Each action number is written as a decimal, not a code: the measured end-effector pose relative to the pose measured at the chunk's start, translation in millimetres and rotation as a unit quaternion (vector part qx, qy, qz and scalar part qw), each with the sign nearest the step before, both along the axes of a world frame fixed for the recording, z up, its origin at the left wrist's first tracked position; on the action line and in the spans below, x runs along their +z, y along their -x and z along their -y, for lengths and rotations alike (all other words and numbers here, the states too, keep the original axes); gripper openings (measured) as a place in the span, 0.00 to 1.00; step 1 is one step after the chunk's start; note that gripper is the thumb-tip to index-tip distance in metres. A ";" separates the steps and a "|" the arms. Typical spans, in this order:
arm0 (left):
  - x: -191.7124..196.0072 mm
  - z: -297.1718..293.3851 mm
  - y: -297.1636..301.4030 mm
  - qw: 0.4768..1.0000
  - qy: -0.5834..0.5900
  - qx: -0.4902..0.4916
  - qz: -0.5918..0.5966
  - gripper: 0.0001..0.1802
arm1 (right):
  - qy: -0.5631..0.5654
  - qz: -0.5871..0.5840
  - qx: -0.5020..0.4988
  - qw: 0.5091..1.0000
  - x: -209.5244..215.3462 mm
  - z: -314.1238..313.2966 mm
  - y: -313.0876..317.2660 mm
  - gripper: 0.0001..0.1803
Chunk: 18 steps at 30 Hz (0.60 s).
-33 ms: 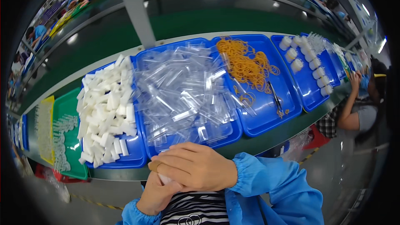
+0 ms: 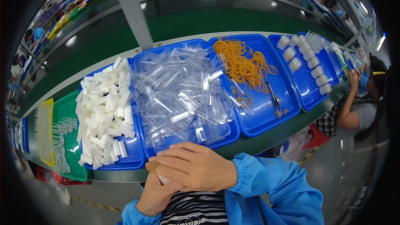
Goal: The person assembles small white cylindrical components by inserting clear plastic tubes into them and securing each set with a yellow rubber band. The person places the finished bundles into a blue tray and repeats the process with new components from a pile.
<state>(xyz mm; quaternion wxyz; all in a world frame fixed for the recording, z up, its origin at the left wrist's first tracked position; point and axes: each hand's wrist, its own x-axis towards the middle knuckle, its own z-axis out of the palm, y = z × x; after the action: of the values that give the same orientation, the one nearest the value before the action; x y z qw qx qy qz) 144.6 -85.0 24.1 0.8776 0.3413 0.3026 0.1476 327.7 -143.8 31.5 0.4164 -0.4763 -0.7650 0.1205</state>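
Note:
At the near edge of the table my right hand [image 2: 196, 167] lies closed over my left hand [image 2: 156, 193], its fingers bent together. A small white piece [image 2: 163, 179] peeks out between the two hands by my left thumb; most of it is covered. A tan band [image 2: 153, 167] shows at the fingertips. Under my right hand, the fingers of my left hand are mostly hidden. Just beyond the hands is a blue tray [image 2: 164, 149] heaped with clear plastic tubes [image 2: 179, 91]. White foam-like pieces [image 2: 104, 116] fill the tray to its left.
Orange rubber bands [image 2: 246, 66] and dark tweezers [image 2: 274, 99] lie in a blue tray on the right. Farther right are white rolls [image 2: 313, 62]. Clear parts sit in a green tray [image 2: 79, 167] and a yellow tray [image 2: 52, 131] at left. A co-worker [image 2: 362, 114] sits at right.

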 end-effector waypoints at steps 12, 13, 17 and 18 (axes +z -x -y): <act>11.3 -11.1 -12.6 0.983 -0.146 0.024 -0.106 0.19 | 0.125 0.017 -0.457 0.880 -25.7 55.4 -169.8 0.09; 9.0 -9.9 -13.6 0.977 -0.170 0.030 -0.123 0.18 | 0.155 0.036 -0.453 0.877 -30.0 54.6 -172.5 0.08; 3.5 -7.8 -16.2 0.962 -0.233 0.048 -0.136 0.17 | 0.152 0.131 -0.466 0.862 -35.4 46.4 -170.2 0.07; 0.9 -7.8 -12.4 0.957 -0.251 0.046 -0.138 0.16 | 0.140 0.090 -0.467 0.869 -34.2 45.5 -170.4 0.07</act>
<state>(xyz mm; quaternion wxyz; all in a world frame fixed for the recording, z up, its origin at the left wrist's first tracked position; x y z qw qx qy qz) 157.0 -77.2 25.0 0.7058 0.5533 0.3890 0.2105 498.2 -189.3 -2.7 0.2818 -0.8400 -0.4629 -0.0253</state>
